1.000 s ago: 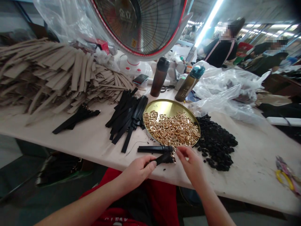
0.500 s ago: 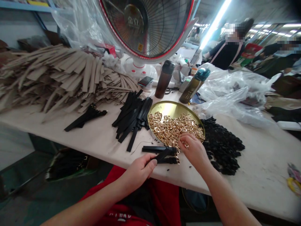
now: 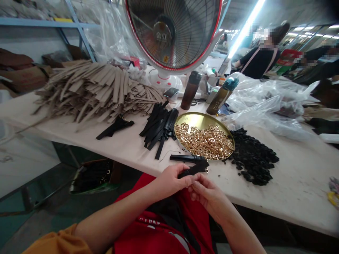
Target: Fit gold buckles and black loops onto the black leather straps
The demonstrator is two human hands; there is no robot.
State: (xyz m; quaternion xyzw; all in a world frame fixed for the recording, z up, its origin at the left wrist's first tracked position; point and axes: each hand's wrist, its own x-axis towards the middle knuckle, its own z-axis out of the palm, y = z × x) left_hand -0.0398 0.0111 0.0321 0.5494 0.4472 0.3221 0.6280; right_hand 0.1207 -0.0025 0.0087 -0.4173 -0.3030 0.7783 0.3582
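Observation:
My left hand (image 3: 171, 181) is closed on a black strap (image 3: 195, 168) at the table's front edge. Its thumb meets the fingertips of my right hand (image 3: 208, 194), which are pinched together; whatever lies between them is hidden. Just behind the held strap lie more black straps (image 3: 182, 157), with small gold metal pieces at their right ends. A round gold tray (image 3: 194, 117) beyond them holds a heap of small gold buckles (image 3: 209, 141). Right of the tray spreads a pile of small black pieces (image 3: 251, 158), and to its left is a stack of black strips (image 3: 159, 127).
A fan (image 3: 169, 35) stands at the back, near a brown bottle (image 3: 190, 91) and a teal-lidded bottle (image 3: 222, 97). Beige strips (image 3: 100, 91) are heaped at left. Clear plastic bags (image 3: 270, 102) lie at right. A person (image 3: 258, 58) is in the background.
My right hand has left the tray of gold buckles and come down left to meet my left hand. The held strap has turned and shifted right. The view has swung slightly left.

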